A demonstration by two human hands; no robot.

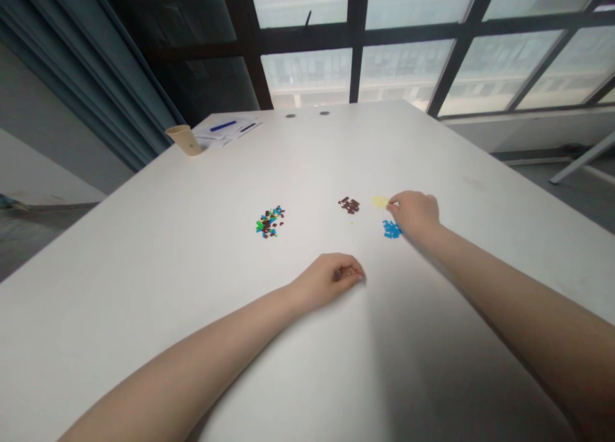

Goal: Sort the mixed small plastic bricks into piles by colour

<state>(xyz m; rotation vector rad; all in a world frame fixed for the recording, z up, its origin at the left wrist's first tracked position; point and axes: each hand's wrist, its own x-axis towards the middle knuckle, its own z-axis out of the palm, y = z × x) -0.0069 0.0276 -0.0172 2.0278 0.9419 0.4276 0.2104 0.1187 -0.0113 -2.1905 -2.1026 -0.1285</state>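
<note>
My right hand (415, 212) reaches to the edge of a small patch of pale yellow pieces (379, 202), thumb and fingertips pinched together. Whatever may sit between those fingertips is too small to make out. Just below it lies a cluster of blue pieces (391, 229), close to the wrist. A group of dark brown pieces (350, 205) is left of the yellow ones. My left hand (331, 277) rests nearer to me on the table, its fingers curled in against the thumb; their contents, if any, are hidden. Further left is a mixed pile (269, 222) of brown, blue and green pieces.
One tiny yellow piece (352, 223) lies alone below the brown group. At the far left of the white table (307, 160) stands a beige paper cup (184, 140), beside papers (230, 127) with a blue pen (223, 126) on them. Windows line the far side.
</note>
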